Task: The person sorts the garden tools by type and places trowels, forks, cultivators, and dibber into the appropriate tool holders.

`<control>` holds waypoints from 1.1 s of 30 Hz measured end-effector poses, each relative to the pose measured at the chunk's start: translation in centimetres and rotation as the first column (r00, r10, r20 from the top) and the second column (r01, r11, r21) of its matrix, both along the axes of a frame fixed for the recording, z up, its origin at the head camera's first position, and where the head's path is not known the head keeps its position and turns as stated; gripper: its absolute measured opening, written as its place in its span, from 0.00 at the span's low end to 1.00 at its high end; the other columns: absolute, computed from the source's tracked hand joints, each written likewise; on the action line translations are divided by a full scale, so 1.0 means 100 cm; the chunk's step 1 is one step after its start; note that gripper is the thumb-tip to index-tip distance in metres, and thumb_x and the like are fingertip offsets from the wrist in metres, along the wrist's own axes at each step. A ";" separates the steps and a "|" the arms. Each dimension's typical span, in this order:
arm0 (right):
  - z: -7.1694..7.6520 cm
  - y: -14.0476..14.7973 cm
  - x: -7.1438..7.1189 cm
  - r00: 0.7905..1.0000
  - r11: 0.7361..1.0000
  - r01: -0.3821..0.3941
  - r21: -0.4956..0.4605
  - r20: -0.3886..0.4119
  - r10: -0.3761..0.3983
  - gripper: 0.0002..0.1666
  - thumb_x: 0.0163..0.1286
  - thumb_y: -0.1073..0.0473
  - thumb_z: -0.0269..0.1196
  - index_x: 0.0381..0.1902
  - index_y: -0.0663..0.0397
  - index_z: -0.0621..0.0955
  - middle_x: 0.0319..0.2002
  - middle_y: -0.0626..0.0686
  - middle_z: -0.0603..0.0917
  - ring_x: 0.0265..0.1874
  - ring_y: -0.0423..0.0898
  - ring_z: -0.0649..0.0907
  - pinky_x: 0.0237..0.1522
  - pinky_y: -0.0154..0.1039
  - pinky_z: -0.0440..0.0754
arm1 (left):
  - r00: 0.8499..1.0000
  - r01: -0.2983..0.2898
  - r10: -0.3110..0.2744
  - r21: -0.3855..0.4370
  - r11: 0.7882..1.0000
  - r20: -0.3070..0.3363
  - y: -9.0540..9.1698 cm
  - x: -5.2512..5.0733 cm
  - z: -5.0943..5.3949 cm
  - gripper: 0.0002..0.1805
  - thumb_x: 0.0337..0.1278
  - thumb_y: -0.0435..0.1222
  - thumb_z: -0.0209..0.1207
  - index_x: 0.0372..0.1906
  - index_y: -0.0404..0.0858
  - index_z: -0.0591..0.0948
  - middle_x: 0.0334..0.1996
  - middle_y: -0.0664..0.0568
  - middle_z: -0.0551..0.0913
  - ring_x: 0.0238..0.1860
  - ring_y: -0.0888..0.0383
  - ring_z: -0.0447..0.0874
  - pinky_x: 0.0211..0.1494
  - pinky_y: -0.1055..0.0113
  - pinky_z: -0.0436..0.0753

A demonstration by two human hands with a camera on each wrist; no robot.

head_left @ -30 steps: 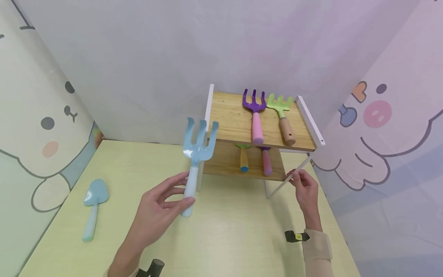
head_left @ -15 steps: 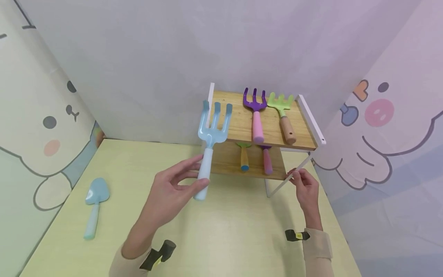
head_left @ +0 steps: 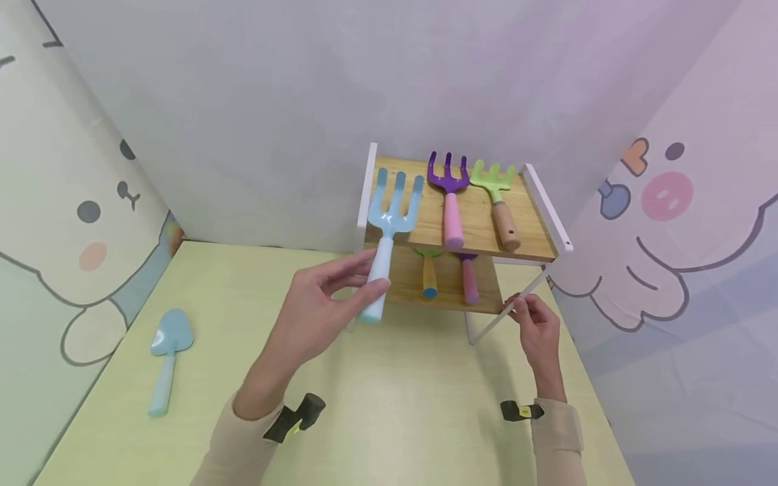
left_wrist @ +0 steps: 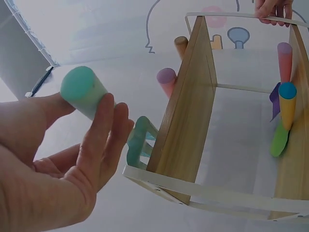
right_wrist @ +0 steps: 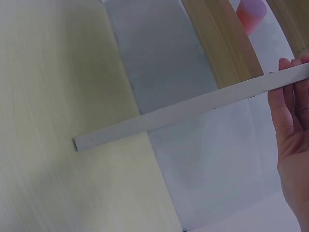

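My left hand [head_left: 325,304] pinches the pale handle of a light blue garden hand fork [head_left: 392,221] between thumb and fingers. Its tines point up and away, over the left part of the two-tier shelf's upper board [head_left: 425,226]. In the left wrist view the handle's green end [left_wrist: 78,83] faces the camera. My right hand [head_left: 537,334] grips the slanted white leg [right_wrist: 183,110] of the shelf on its right side. On the upper board lie a purple fork with a pink handle [head_left: 452,219] and a green rake with a wooden handle [head_left: 504,226].
On the lower board [head_left: 404,287] are an orange handle with a blue end [head_left: 429,273] and a pink handle [head_left: 470,280]. A light blue trowel [head_left: 171,337] lies at the left of the pale table [head_left: 389,405]. Printed cloth walls stand behind and at both sides.
My left hand has carried the light blue fork right and farther away, from beside the shelf to over the upper board's left part. My right hand keeps its place on the leg.
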State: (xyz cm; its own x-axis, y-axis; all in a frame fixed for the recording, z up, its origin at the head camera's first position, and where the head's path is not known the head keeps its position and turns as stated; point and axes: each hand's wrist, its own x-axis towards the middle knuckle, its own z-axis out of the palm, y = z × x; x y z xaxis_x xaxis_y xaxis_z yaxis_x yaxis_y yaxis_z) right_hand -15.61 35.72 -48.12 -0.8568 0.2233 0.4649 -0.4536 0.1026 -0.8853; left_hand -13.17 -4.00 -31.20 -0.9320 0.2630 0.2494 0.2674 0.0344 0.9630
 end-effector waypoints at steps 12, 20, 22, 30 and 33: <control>-0.002 0.001 -0.001 1.000 1.000 0.002 -0.015 -0.005 -0.002 0.10 0.77 0.74 0.54 0.39 0.85 0.76 0.35 0.50 0.86 0.36 0.41 0.88 0.47 0.35 0.87 | 0.983 -0.073 0.079 -0.038 0.997 0.164 0.015 -0.016 0.013 0.27 0.63 0.46 0.70 0.64 0.41 0.82 0.52 0.51 0.88 0.53 0.57 0.87 0.48 0.66 0.87; -0.003 0.002 -0.001 1.000 1.000 -0.004 -0.020 0.003 0.004 0.09 0.77 0.76 0.54 0.39 0.85 0.75 0.35 0.49 0.87 0.36 0.41 0.88 0.47 0.34 0.86 | 0.985 -0.076 0.080 -0.028 0.997 0.152 0.018 -0.023 0.016 0.27 0.65 0.47 0.69 0.64 0.39 0.82 0.54 0.52 0.87 0.54 0.58 0.86 0.57 0.61 0.85; -0.003 0.002 -0.002 1.000 1.000 -0.006 -0.015 0.004 0.006 0.09 0.77 0.76 0.53 0.40 0.85 0.75 0.36 0.49 0.87 0.36 0.41 0.88 0.47 0.34 0.86 | 0.985 -0.066 0.069 -0.022 0.998 0.156 0.019 -0.023 0.016 0.29 0.64 0.46 0.69 0.66 0.39 0.80 0.54 0.52 0.86 0.56 0.59 0.86 0.59 0.61 0.84; -0.002 0.001 -0.002 1.000 1.000 -0.008 -0.025 0.001 0.008 0.10 0.77 0.75 0.54 0.40 0.85 0.75 0.36 0.49 0.87 0.36 0.41 0.88 0.48 0.34 0.86 | 0.994 -0.048 0.050 -0.023 0.999 0.098 0.029 -0.029 0.014 0.32 0.62 0.44 0.71 0.68 0.37 0.78 0.55 0.50 0.85 0.59 0.57 0.82 0.61 0.58 0.83; -0.002 0.001 -0.001 1.000 1.000 0.002 -0.020 0.010 -0.002 0.11 0.78 0.73 0.55 0.40 0.84 0.75 0.35 0.48 0.87 0.36 0.40 0.88 0.48 0.34 0.86 | 0.995 -0.079 0.080 -0.022 0.997 0.068 0.034 -0.031 0.012 0.30 0.62 0.45 0.71 0.65 0.36 0.80 0.53 0.50 0.86 0.56 0.57 0.83 0.58 0.62 0.85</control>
